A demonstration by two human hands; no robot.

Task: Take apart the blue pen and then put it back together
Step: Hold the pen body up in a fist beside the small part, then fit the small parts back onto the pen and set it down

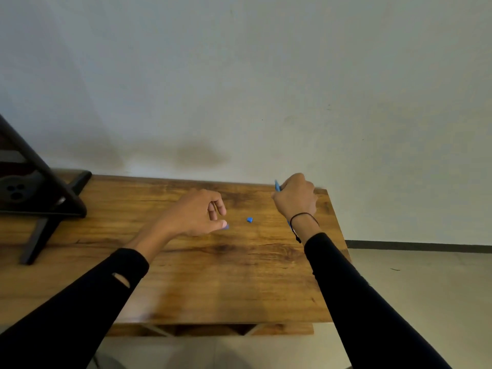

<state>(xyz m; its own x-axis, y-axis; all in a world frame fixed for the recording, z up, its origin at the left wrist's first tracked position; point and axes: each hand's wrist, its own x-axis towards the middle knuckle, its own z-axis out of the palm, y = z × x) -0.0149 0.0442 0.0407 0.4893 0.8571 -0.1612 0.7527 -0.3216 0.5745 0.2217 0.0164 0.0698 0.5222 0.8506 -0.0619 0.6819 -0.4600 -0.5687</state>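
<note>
The blue pen [277, 186] is held in the right hand [295, 199], above the far right corner of the tabletop [213, 275]. Only a short blue end is seen, sticking up and to the left out of the fist; a sliver of blue also shows below the wrist, so the barrel seems to run through the closed hand. The right fingers are curled tight around it. A small blue pen piece [249, 220] lies alone on the tabletop, between the two hands and toward the far edge. A second bit of blue [226, 227] is seen at the tip of the left thumb, too blurred to be named. The left hand [197, 217] hovers just left of the piece, its fingers loosely bent and apart from the thumb. A thin black band [303, 215] is worn on the right wrist, and both arms are covered by black sleeves [359, 302]. A black stand [40, 198] is placed at the far left corner.
</note>
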